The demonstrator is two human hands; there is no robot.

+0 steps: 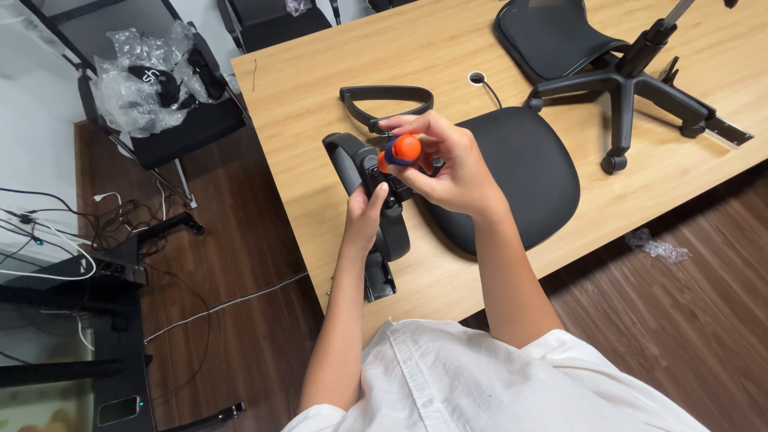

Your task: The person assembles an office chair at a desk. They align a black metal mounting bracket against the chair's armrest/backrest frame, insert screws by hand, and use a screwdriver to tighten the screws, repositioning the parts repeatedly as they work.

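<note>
Right hand (pixel 448 164) hides the orange-handled screwdriver (pixel 402 150) tip.

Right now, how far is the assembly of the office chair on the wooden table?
Done: nothing looks joined yet. The seat cushion, the five-wheeled base and the backrest lie apart on the table.

In hand: the right hand holds an orange-handled screwdriver at a black armrest, which the left hand steadies.

Left: the second armrest lies untouched; base and backrest are still loose.
</note>
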